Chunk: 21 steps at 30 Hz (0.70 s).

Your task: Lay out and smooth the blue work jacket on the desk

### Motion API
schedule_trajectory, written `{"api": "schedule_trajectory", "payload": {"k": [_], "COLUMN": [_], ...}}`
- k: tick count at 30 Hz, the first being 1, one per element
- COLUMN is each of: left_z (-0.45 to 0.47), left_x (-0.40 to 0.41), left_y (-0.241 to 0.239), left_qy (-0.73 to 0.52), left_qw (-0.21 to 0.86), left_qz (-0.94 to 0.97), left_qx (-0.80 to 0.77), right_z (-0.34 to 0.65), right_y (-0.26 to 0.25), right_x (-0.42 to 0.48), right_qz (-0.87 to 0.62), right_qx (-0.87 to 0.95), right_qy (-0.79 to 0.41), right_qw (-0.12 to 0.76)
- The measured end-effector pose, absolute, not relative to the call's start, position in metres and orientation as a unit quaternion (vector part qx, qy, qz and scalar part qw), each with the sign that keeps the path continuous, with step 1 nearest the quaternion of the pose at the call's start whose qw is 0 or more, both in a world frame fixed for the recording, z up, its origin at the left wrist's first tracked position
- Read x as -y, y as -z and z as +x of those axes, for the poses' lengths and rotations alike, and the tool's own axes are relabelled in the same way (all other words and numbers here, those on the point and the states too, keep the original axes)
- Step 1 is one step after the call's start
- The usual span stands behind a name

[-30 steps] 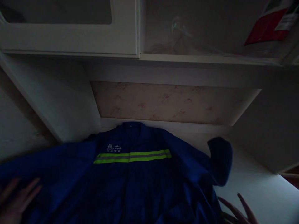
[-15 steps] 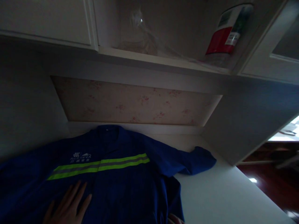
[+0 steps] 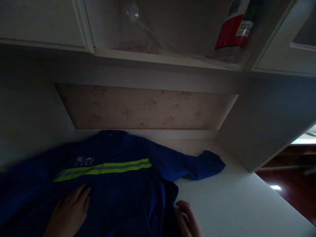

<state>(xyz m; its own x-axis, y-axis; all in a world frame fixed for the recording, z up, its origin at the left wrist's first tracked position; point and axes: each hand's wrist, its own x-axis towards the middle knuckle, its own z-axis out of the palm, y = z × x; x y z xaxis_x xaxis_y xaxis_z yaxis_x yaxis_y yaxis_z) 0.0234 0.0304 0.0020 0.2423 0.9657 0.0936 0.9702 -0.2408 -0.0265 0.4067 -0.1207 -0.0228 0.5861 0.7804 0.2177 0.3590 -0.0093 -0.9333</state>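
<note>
A dark blue work jacket [image 3: 128,184] with a yellow-green reflective stripe [image 3: 103,168] and a small white logo lies spread on a white table [image 3: 237,204]. My left hand [image 3: 70,212] lies flat on the jacket's front, below the stripe, fingers together. My right hand [image 3: 186,219] sits at the jacket's right edge with its fingers curled against the cloth; whether it grips the fabric is hard to tell in the dim light. One sleeve [image 3: 202,164] stretches out to the right on the table.
A flowered wall panel [image 3: 148,108] backs the table. Above it a shelf [image 3: 168,59] holds clear plastic wrap [image 3: 138,29] and a red-and-white packet [image 3: 234,29], with white cabinet doors on both sides. Dark red floor [image 3: 293,194] shows at the right.
The sleeve that stood folded up a second ago now lies flat to the right. My left hand moved onto the jacket's front, and my right hand rose to the jacket's right edge.
</note>
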Motion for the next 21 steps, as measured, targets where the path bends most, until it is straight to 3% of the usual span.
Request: {"api": "schedule_trajectory", "payload": {"k": [4,7,15,21], "left_z": [0.082,0.105,0.104,0.105], "left_x": [-0.018,-0.015,-0.015,-0.017], "left_y": [-0.033,-0.031,-0.013,-0.013], "left_qy": [0.193,0.211,0.171,0.164], "left_qw": [-0.179,-0.277,-0.192,-0.214], "left_qz": [-0.744,-0.681,-0.776,-0.752], "left_qx": [0.614,0.644,0.577,0.601], "right_z": [0.480,0.511,0.499,0.503], "right_y": [0.005,0.000,-0.004,-0.004], "right_x": [0.115,0.110,0.098,0.095], "right_qz": [-0.765,-0.804,-0.847,-0.852], "right_qx": [0.325,0.331,0.417,0.408], "right_qy": [-0.201,-0.196,-0.223,-0.225], "right_qw": [0.519,0.454,0.242,0.238]}}
